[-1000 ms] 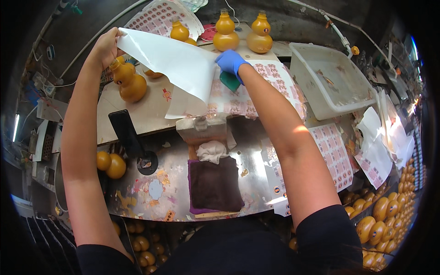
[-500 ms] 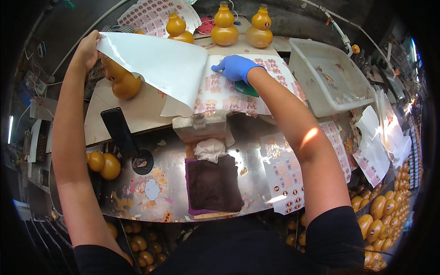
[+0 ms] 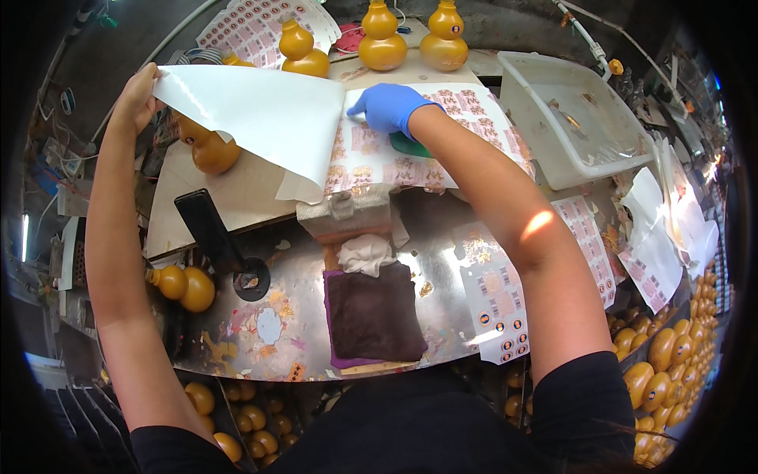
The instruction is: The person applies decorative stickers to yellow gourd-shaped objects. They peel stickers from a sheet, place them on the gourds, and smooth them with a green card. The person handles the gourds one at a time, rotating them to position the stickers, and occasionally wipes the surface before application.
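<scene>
My left hand (image 3: 139, 101) pinches the far left corner of a large white sheet (image 3: 260, 114), raised and curled back from a printed sticker sheet (image 3: 462, 118) on the slanted board. My right hand (image 3: 388, 108), in a blue glove, lies on the printed sheet close to the fold, its index finger pointing left along it. Under its palm shows a flat green piece (image 3: 409, 145) with a rounded edge, like a scraper; the curled fingers hide how it is gripped. Beneath the raised sheet stands a yellow gourd-shaped bottle (image 3: 213, 154), partly covered.
More gourd bottles (image 3: 382, 39) stand along the back. A translucent plastic bin (image 3: 584, 162) is at the right. A phone on a stand (image 3: 207, 225), a folded dark cloth (image 3: 375, 316) and a white rag (image 3: 365, 254) sit nearer. Many gourds (image 3: 659, 379) fill the lower right.
My right hand has slid left toward the fold, and the green piece has moved with it. My left hand still holds the sheet's corner. The whole view has shifted slightly.
</scene>
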Demonstrator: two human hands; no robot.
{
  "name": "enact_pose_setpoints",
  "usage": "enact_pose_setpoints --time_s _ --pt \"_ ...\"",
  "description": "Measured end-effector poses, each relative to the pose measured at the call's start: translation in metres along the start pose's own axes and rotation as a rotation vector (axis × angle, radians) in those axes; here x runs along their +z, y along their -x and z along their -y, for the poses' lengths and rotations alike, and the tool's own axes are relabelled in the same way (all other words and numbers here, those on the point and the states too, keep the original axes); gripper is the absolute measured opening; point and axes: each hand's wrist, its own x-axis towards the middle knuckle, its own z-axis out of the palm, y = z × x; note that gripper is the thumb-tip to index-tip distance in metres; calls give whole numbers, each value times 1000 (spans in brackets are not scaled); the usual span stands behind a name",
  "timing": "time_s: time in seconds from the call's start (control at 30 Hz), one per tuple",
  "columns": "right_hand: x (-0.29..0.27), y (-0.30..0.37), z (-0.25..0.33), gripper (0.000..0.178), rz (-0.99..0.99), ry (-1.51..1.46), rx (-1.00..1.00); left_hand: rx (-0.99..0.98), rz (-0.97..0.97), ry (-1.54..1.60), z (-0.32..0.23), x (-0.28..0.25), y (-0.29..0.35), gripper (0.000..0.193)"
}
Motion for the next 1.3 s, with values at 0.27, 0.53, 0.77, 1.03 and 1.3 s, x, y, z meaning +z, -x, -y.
enact_pose_setpoints --time_s 0.27,0.53,0.77,1.03,1.3 --pt "3 -1 18 44 103 37 37 -25 -56 -12 -4 13 7 24" --pt "3 1 13 48 116 38 36 23 16 -27 -6 -15 -20 24" --pt "6 0 3 44 107 18 29 105 1 -20 -32 -17 -26 22" --pt "6 -2 1 42 92 -4 25 154 18 0 -60 -42 -50 20" --pt "2 0 16 42 115 -37 39 224 12 161 -112 -75 -46 32"
